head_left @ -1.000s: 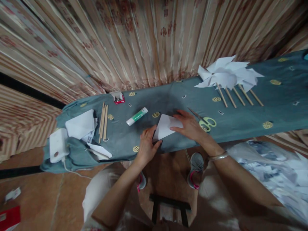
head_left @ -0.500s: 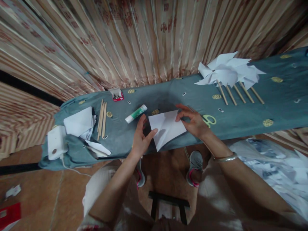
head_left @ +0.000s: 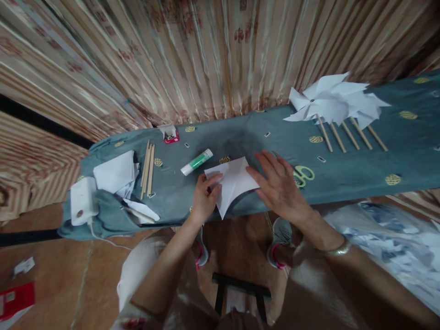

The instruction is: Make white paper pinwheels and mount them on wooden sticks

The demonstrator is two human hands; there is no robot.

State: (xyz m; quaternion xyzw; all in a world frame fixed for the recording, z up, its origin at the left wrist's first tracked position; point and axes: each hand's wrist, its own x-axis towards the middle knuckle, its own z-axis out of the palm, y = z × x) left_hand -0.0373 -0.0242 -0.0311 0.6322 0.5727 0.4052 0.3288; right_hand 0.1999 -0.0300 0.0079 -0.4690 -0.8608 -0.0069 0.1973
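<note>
A white sheet of paper (head_left: 233,182) with fold creases lies on the teal cloth (head_left: 343,165) that covers the narrow table, one corner hanging over the front edge. My left hand (head_left: 203,199) pinches the sheet's left side with curled fingers. My right hand (head_left: 279,185) lies flat with its fingers spread, pressing on the sheet's right side. Green-handled scissors (head_left: 302,175) lie just right of that hand, partly hidden by it. A green and white glue stick (head_left: 196,162) lies just behind the paper.
White paper pinwheels on wooden sticks (head_left: 335,107) lie at the back right. Loose wooden sticks (head_left: 148,168), crumpled white paper (head_left: 116,173), a white box (head_left: 81,200) and a small red box (head_left: 169,135) lie to the left. A striped curtain (head_left: 192,59) hangs behind the table.
The folded paper has been opened out into a larger sheet. My right hand went from holding its right edge to pressing flat on it. My left hand shifted to pinch its left side.
</note>
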